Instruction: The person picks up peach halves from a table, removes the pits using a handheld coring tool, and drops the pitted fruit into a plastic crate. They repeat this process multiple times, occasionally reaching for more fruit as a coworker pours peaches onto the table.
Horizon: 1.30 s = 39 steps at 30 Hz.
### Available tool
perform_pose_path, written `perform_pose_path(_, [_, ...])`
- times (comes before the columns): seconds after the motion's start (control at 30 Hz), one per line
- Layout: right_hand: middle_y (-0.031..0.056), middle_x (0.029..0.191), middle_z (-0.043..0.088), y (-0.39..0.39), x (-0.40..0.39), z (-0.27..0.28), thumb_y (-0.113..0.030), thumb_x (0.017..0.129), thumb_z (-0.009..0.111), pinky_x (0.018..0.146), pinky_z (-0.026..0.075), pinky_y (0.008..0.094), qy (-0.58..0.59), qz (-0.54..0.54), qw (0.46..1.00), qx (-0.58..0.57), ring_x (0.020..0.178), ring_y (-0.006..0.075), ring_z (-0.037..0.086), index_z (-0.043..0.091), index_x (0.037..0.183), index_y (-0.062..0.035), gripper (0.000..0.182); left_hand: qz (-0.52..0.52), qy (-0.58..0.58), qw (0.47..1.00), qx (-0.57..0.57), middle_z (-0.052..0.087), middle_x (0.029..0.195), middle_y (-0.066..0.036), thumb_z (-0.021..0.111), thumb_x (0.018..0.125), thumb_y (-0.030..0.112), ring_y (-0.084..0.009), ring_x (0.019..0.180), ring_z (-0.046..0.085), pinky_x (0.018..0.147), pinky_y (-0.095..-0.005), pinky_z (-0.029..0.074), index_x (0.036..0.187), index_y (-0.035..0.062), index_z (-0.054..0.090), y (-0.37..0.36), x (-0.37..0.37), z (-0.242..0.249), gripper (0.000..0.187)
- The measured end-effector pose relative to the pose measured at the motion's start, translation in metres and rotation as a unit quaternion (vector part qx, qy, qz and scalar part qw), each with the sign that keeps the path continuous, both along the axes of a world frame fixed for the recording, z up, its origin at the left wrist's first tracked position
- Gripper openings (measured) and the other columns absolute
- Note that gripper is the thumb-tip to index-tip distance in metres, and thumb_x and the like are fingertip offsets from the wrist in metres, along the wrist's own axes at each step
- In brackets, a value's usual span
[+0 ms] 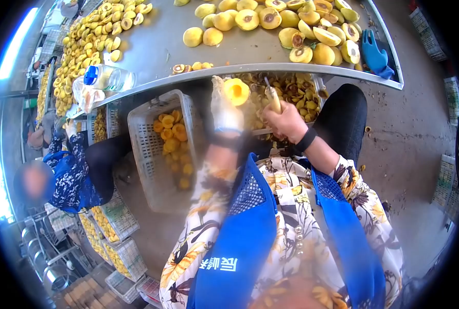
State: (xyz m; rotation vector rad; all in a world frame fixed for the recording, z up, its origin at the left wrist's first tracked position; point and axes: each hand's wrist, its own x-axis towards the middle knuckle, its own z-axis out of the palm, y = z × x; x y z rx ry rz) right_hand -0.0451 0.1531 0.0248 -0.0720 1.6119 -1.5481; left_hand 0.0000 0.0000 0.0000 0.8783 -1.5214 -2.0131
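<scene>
My left hand (226, 110), in a pale glove, holds a hollowed yellow fruit half (236, 91) with its cut face up, just below the table's edge. To its right my right hand (286, 121) is bare and closed round the light handle of a small tool (272, 95), whose thin metal tip points up. The tool and the fruit half are apart. Beneath my hands is a crate of fruit pieces (296, 92), partly hidden. Left of my left hand stands a white crate (137, 139) with yellow-orange fruit halves (174, 135) inside.
The metal table (162, 36) bears heaps of halved fruit (245, 19), a blue glove (374, 54) at its right corner and a clear bottle (113, 77) with a blue cap. A co-worker (75, 177) sits at the left, near stacked crates (119, 219).
</scene>
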Motion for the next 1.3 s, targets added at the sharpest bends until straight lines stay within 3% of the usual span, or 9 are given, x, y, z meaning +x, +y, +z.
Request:
perform_pose_path(0.2, [-0.0004, 0.058, 0.050, -0.010, -0.001, -0.001, -0.014, 0.081, 0.061, 0.039, 0.036, 0.0217, 0.162, -0.019, 0.986, -0.032, 0.041, 0.0063, 0.044, 0.054, 0.086, -0.0044, 0.013, -0.077, 0.149, 0.883, 0.439, 0.061, 0.079, -0.009, 0.049, 0.086, 0.052, -0.0218, 0.074, 0.059, 0.062, -0.0293, 0.051, 0.083, 0.0069, 0.056, 0.005, 0.006, 0.039, 0.046])
perform_pose_path(0.33, [-0.0002, 0.064, 0.053, -0.003, 0.009, 0.009, -0.012, 0.080, 0.061, 0.052, 0.042, 0.0230, 0.296, 0.000, 0.955, -0.032, 0.055, 0.0059, 0.047, 0.055, 0.085, -0.0035, 0.012, -0.220, 0.202, 0.832, 0.468, 0.059, 0.075, -0.006, 0.051, 0.082, 0.058, -0.0216, 0.071, 0.059, 0.060, -0.0309, 0.053, 0.080, 0.0082, 0.057, -0.007, 0.017, 0.026, 0.050])
perform_pose_path(0.67, [0.0012, 0.068, 0.056, 0.009, 0.009, 0.005, -0.015, 0.079, 0.064, 0.059, 0.045, 0.0256, 0.282, -0.009, 0.959, 0.011, 0.061, 0.0080, 0.050, 0.058, 0.084, -0.0035, 0.014, -0.117, 0.312, 0.784, 0.524, 0.060, 0.075, -0.004, 0.064, 0.077, 0.042, -0.0190, 0.073, 0.058, 0.070, -0.0313, 0.051, 0.071, 0.0132, 0.058, -0.044, 0.060, 0.031, 0.030])
perform_pose_path(0.8, [0.0048, 0.068, 0.058, 0.018, 0.004, -0.011, -0.016, 0.079, 0.064, 0.059, 0.046, 0.0281, 0.294, -0.028, 0.955, 0.014, 0.061, 0.0121, 0.054, 0.058, 0.084, -0.0034, 0.015, -0.085, 0.068, 0.982, 0.155, 0.065, 0.085, -0.014, 0.054, 0.085, 0.047, -0.0278, 0.076, 0.064, 0.062, -0.0349, 0.053, 0.089, 0.0067, 0.062, -0.139, 0.143, 0.018, 0.042])
perform_pose_path(0.83, [0.0049, 0.068, 0.058, 0.019, 0.004, -0.012, -0.016, 0.078, 0.065, 0.059, 0.046, 0.0285, 0.287, -0.028, 0.958, 0.017, 0.062, 0.0127, 0.054, 0.059, 0.083, -0.0040, 0.015, 0.102, -0.224, 0.958, -0.150, 0.066, 0.093, -0.015, 0.054, 0.085, 0.048, -0.0278, 0.085, 0.063, 0.073, -0.0331, 0.052, 0.102, 0.0038, 0.063, -0.163, 0.155, -0.001, 0.048])
perform_pose_path(0.9, [0.0048, 0.070, 0.058, 0.019, 0.004, -0.023, -0.016, 0.077, 0.066, 0.059, 0.045, 0.0292, 0.296, -0.022, 0.955, 0.017, 0.063, 0.0139, 0.055, 0.059, 0.082, -0.0053, 0.014, -0.030, -0.605, 0.622, -0.497, 0.064, 0.104, -0.015, 0.058, 0.085, 0.042, -0.0252, 0.096, 0.061, 0.086, -0.0308, 0.046, 0.114, 0.0007, 0.059, -0.136, 0.129, 0.064, 0.050])
perform_pose_path(1.0, [0.0040, 0.075, 0.059, 0.017, 0.004, -0.031, -0.016, 0.075, 0.070, 0.058, 0.044, 0.0304, 0.272, -0.019, 0.962, 0.010, 0.066, 0.0163, 0.056, 0.060, 0.081, -0.0084, 0.014, 0.021, -0.311, 0.841, -0.442, 0.060, 0.114, -0.017, 0.062, 0.083, 0.031, -0.0258, 0.106, 0.057, 0.092, -0.0319, 0.042, 0.113, 0.0010, 0.059, -0.134, 0.066, 0.074, 0.043])
perform_pose_path(1.1, [0.0188, 0.077, 0.063, 0.022, -0.002, -0.041, -0.022, 0.079, 0.061, 0.066, 0.049, 0.0383, 0.336, -0.002, 0.942, 0.008, 0.069, 0.0289, 0.062, 0.058, 0.091, -0.0005, 0.025, -0.119, -0.182, 0.823, -0.525, 0.061, 0.111, -0.016, 0.060, 0.082, 0.025, -0.0265, 0.105, 0.058, 0.092, -0.0325, 0.043, 0.112, 0.0029, 0.060, -0.099, -0.036, 0.067, 0.037])
perform_pose_path(1.3, [0.0075, 0.067, 0.058, 0.060, -0.002, 0.013, -0.014, 0.078, 0.064, 0.058, 0.046, 0.0316, 0.271, -0.064, 0.959, 0.046, 0.061, 0.0163, 0.056, 0.056, 0.083, -0.0025, 0.014, -0.300, -0.212, 0.710, -0.601, 0.062, 0.107, -0.015, 0.059, 0.077, 0.039, -0.0308, 0.100, 0.058, 0.087, -0.0395, 0.045, 0.109, 0.0136, 0.062, 0.001, -0.209, 0.048, 0.041])
